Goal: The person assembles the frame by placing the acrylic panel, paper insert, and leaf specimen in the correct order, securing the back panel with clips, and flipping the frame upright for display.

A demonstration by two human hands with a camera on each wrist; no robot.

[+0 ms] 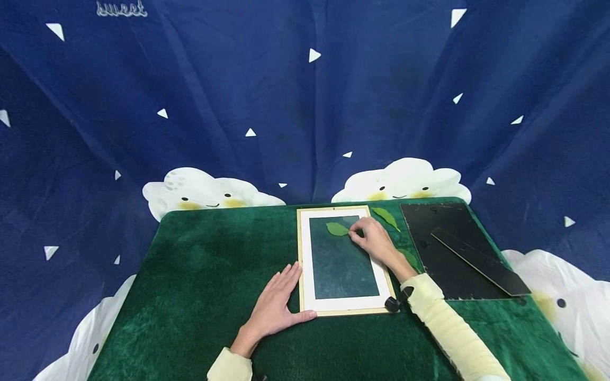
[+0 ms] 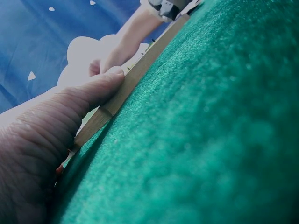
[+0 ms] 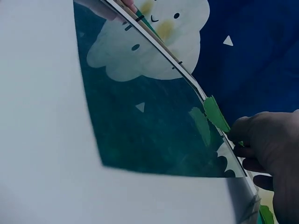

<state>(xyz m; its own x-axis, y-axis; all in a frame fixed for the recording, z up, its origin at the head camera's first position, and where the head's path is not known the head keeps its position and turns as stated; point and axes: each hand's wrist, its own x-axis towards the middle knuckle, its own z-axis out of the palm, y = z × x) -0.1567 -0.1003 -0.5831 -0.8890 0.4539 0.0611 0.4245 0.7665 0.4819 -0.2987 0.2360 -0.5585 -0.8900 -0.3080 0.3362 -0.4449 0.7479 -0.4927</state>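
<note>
A light wood picture frame (image 1: pixel 352 313) with a white mat (image 1: pixel 343 305) lies on the green cloth, and green shows through the glassy pane (image 1: pixel 340 270) in its middle. My left hand (image 1: pixel 276 304) rests at the frame's lower left corner, fingers straight along the left side. In the left wrist view, the thumb (image 2: pixel 100 88) touches the wooden edge. My right hand (image 1: pixel 374 238) pinches a green leaf (image 1: pixel 336 228) by its stem end over the upper part of the pane. From the right wrist, the leaf (image 3: pixel 214 113) stands close above its own reflection in the pane.
A second leaf (image 1: pixel 386 218) lies right of the frame, and another leaf (image 1: pixel 409 258) is partly hidden by my right forearm. Farther right is a black backing board (image 1: pixel 429 217) with its stand leg (image 1: pixel 476 262). Behind hangs a blue curtain (image 1: pixel 267 79) with clouds.
</note>
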